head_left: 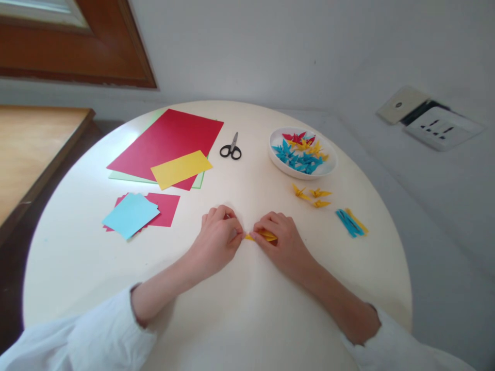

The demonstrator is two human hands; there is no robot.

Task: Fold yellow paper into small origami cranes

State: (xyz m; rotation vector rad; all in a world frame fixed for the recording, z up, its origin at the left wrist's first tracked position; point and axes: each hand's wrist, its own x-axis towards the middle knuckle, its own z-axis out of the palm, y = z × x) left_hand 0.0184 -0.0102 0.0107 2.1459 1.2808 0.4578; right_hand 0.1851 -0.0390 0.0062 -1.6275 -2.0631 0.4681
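A small piece of folded yellow paper [267, 235] is held between my two hands, just above or on the table near its middle. My left hand [221, 234] pinches its left tip between thumb and fingers. On the other side, my right hand [280, 239] is closed around the wider folded part, which shows between thumb and fingers. The fingers hide much of the fold. Beyond my right hand lie several yellow paper cranes [300, 192]. Behind them, a white bowl [275, 164] holds several red, yellow and blue cranes.
Black-handled scissors [231, 150] lie at the back. At left are a large red sheet [170, 141], a yellow strip [181, 170] and a stack of light-blue squares [131, 214] over red ones. Blue and yellow folded strips [350, 223] lie right on the round white table [247, 319].
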